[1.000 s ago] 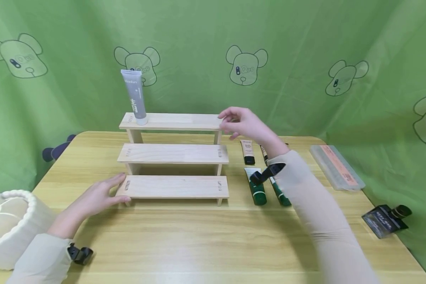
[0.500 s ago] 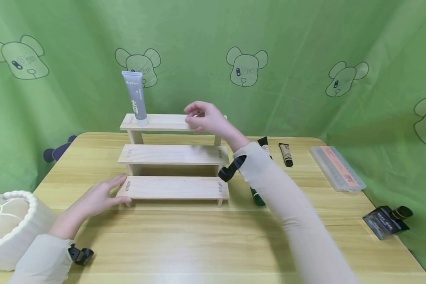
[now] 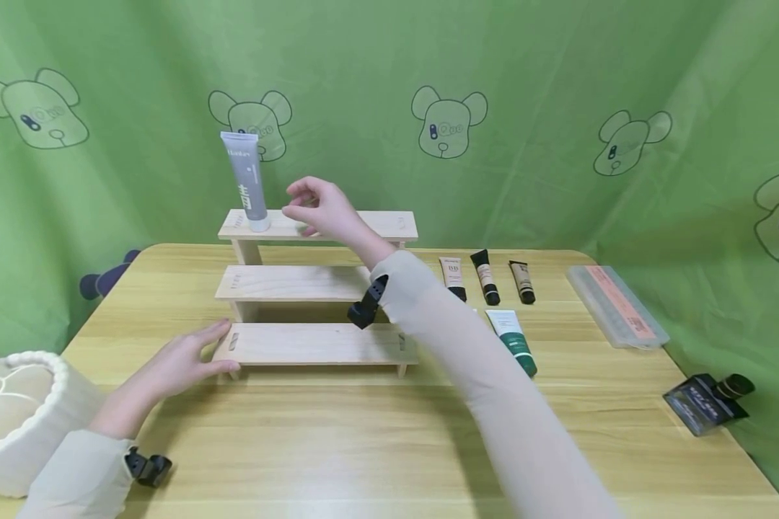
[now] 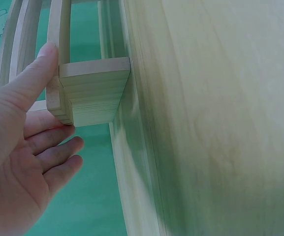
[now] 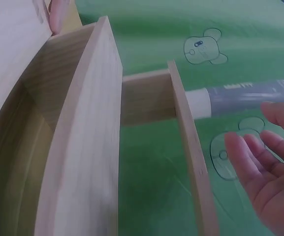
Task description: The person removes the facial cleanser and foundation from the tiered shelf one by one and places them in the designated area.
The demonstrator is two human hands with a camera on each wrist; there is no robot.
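Note:
A three-tier wooden display stand (image 3: 285,282) stands on the table. On its top tier, at the left end, a grey squeeze tube (image 3: 247,176) stands upright on its white cap. My left hand (image 3: 177,364) holds the left end of the bottom tier; in the left wrist view its thumb lies on the front edge and its index finger meets the board's end. Just right of the tube, over the top tier, my right hand (image 3: 327,209) hovers with loosely bent fingers and nothing in them. In the right wrist view a small gap separates those fingers from the tube (image 5: 245,101).
Right of the stand lie several small tubes, among them a BB tube (image 3: 451,274), a black-capped tube (image 3: 485,277) and a green-and-white tube (image 3: 511,342), partly behind my right arm. A clear case (image 3: 613,306), a dark bottle (image 3: 704,404) and a white basket (image 3: 71,404) flank the table.
My right hand has travelled left along the top tier, from its right end to beside the grey tube. The left hand and the stand have stayed put.

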